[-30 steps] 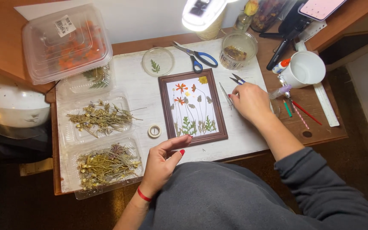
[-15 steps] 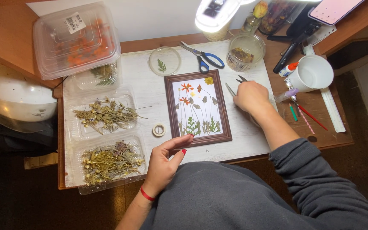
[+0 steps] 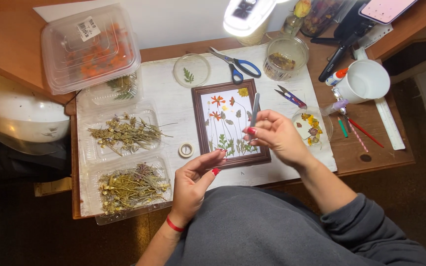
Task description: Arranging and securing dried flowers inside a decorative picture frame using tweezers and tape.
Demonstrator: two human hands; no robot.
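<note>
A brown picture frame (image 3: 199,122) lies on the white mat, filled with pressed orange and yellow flowers and green leaves. My right hand (image 3: 279,135) hovers over the frame's right side and grips metal tweezers (image 3: 255,107), tips pointing up toward the frame's top. My left hand (image 3: 195,177) rests at the frame's lower left corner, fingers curled against its bottom edge. A small clear dish of yellow pressed flowers (image 3: 311,125) sits just right of my right hand.
Clear trays of dried plants (image 3: 124,133) lie at the left, with a lidded box (image 3: 89,47) above. Tape roll (image 3: 186,149), leaf dish (image 3: 191,70), blue scissors (image 3: 240,65), glass jar (image 3: 284,58), small snips (image 3: 292,97), white mug (image 3: 368,81), pencils and ruler (image 3: 389,123) surround the frame.
My right hand has moved left from beside the frame to above it, now holding the tweezers up. The dish of yellow flowers it covered is uncovered. My left hand stays at the frame's lower edge.
</note>
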